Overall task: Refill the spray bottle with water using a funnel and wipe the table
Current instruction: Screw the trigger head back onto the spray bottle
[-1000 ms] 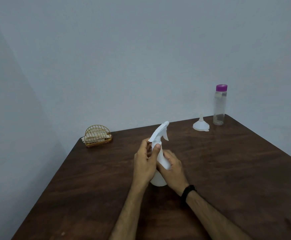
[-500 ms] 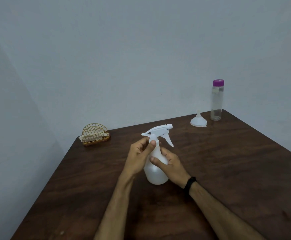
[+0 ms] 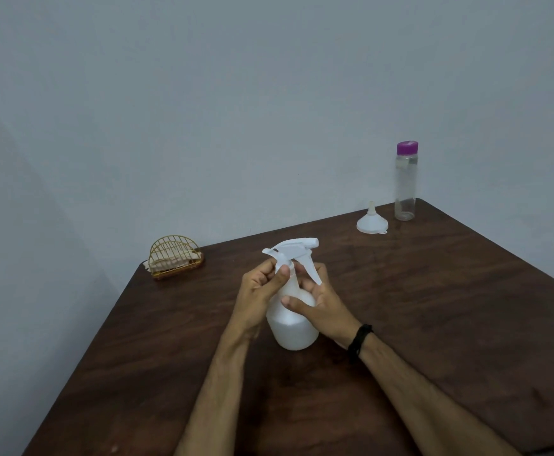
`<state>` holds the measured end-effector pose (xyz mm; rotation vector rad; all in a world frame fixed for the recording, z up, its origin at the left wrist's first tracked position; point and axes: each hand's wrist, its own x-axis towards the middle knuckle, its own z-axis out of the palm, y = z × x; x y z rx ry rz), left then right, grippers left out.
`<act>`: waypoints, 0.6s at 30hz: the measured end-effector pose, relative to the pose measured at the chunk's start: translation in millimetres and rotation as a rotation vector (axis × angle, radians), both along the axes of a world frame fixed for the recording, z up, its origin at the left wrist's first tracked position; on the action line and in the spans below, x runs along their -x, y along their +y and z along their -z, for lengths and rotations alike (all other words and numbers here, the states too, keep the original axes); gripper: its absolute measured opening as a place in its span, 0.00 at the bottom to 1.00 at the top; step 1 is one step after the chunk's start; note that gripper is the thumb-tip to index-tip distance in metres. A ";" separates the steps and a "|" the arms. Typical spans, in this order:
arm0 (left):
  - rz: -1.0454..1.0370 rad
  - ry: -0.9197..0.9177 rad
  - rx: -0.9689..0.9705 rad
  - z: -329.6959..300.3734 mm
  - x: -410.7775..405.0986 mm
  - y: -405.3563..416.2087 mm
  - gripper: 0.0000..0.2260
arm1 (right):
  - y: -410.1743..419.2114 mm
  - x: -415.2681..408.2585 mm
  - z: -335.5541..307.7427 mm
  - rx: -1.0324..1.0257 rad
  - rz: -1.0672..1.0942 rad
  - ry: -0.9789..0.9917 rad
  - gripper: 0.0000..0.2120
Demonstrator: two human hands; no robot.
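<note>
A white spray bottle [image 3: 293,330] stands upright on the dark wooden table [image 3: 433,307], its trigger head [image 3: 297,250] pointing right. My left hand [image 3: 259,291] pinches the collar just under the trigger head. My right hand [image 3: 325,304] grips the bottle's body, thumb across its front. A white funnel [image 3: 372,221] sits mouth down at the back right. Beside it stands a clear water bottle [image 3: 405,184] with a purple cap, holding a little water at its bottom.
A gold wire holder [image 3: 175,256] with folded cloths or napkins sits at the table's back left corner. Grey walls close in behind and on the left. The table's edges run near on the left and right.
The spray bottle went from tilted to upright, and its trigger head has turned to point right. My left hand's fingers have shifted around the collar. My right hand keeps holding the body.
</note>
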<state>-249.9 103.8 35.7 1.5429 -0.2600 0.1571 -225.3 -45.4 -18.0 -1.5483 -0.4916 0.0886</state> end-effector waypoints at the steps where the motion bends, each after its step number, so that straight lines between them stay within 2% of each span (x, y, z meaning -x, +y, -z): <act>1: 0.020 0.014 0.001 -1.1 -0.6 1.1 0.13 | -1.0 -0.7 -0.4 -0.005 -0.007 0.015 0.32; 4: 0.046 0.043 0.017 -3.0 1.2 -0.3 0.13 | -2.2 -0.9 -2.5 -0.028 -0.036 0.049 0.34; 7: -0.028 0.061 0.069 1.1 8.8 -6.8 0.15 | -2.2 3.6 -1.4 -0.010 -0.007 0.026 0.38; 9: -0.116 0.068 0.131 2.3 15.4 -12.3 0.16 | -5.4 9.3 -0.4 -0.045 0.081 -0.037 0.43; 11: -0.236 0.068 0.146 2.6 17.6 -17.5 0.14 | -11.7 15.8 -3.1 -0.155 0.234 -0.100 0.41; 14: -0.343 0.057 0.108 2.3 20.5 -19.0 0.10 | -16.3 29.7 -11.7 -0.247 0.402 -0.193 0.35; 18: -0.245 0.091 -0.104 10.0 27.8 -4.0 0.22 | -10.7 43.5 -21.8 -0.080 0.425 -0.222 0.39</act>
